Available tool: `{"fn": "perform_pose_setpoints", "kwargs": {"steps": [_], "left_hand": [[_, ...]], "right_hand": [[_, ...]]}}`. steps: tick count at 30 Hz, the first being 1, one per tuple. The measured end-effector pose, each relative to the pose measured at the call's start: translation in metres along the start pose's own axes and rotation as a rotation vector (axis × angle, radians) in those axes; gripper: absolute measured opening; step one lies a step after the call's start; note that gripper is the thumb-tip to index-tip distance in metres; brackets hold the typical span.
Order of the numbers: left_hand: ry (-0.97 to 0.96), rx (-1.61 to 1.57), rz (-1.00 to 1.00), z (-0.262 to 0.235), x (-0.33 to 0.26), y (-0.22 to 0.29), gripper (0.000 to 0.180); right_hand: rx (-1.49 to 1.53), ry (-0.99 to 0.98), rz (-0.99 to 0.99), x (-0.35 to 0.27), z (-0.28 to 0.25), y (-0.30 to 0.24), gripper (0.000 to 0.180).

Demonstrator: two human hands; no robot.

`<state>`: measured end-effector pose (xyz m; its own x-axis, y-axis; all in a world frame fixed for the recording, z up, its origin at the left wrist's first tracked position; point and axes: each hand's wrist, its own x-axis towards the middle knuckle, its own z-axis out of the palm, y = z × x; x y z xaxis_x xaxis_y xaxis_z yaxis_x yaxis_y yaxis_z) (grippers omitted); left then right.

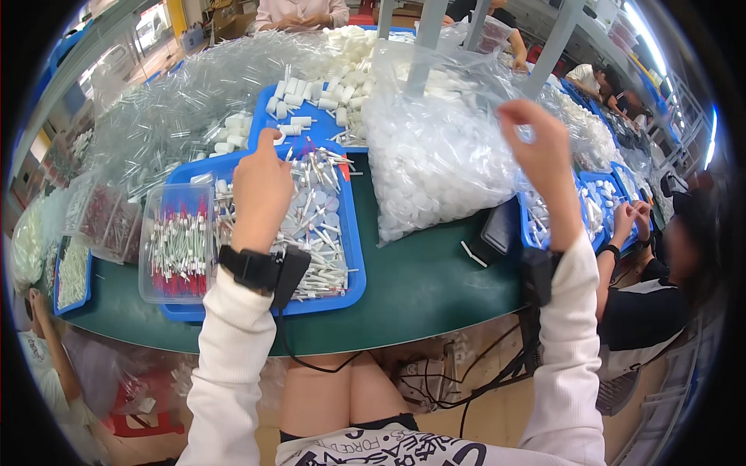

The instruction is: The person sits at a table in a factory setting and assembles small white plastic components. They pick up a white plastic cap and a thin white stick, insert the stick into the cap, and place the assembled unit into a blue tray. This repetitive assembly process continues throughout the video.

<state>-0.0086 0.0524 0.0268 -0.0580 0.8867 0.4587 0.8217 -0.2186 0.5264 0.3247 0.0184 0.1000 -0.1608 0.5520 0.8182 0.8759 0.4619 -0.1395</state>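
My left hand (pixel 263 193) is over a blue tray (pixel 356 256) of thin white stick-like parts (pixel 326 260) and flat translucent discs (pixel 311 203). Its fingers are curled together at the near edge of another blue tray (pixel 260 116), which holds white cylindrical caps (pixel 294 93); whatever they grip is hidden. Raised beside a clear plastic bag (pixel 443 167) full of whitish round pieces, my right hand (pixel 542 144) bends its thumb and fingers into a ring. The right fingertips are slightly blurred, and anything between them is too small to make out.
A clear box (pixel 144 256) of red-and-white sticks stands on the near tray's left side. Clear tubes (pixel 155 101) are heaped at the far left. A black box-shaped object (pixel 500 229) lies right of the bag. Co-workers sit around the green table (pixel 420 287); one person's hands (pixel 631 221) are at the right.
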Motion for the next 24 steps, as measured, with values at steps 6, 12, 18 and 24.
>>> {"fn": "perform_pose_setpoints", "kwargs": {"steps": [6,12,18,24], "left_hand": [[-0.237,-0.887,0.013,-0.001,-0.027,0.016,0.032],[-0.842,-1.554,-0.412,-0.01,-0.031,0.006,0.016],[-0.852,-1.523,-0.386,-0.005,-0.038,-0.003,0.028],[-0.615,-1.386,-0.175,0.006,-0.042,0.005,0.027]], "right_hand": [[-0.376,-0.607,0.356,0.007,0.102,0.067,0.021],[-0.564,-0.767,0.548,0.007,0.116,0.068,0.024],[-0.124,0.099,0.246,0.007,0.082,-0.019,0.017],[1.2,-0.226,0.41,-0.041,0.102,-0.109,0.025]]}}
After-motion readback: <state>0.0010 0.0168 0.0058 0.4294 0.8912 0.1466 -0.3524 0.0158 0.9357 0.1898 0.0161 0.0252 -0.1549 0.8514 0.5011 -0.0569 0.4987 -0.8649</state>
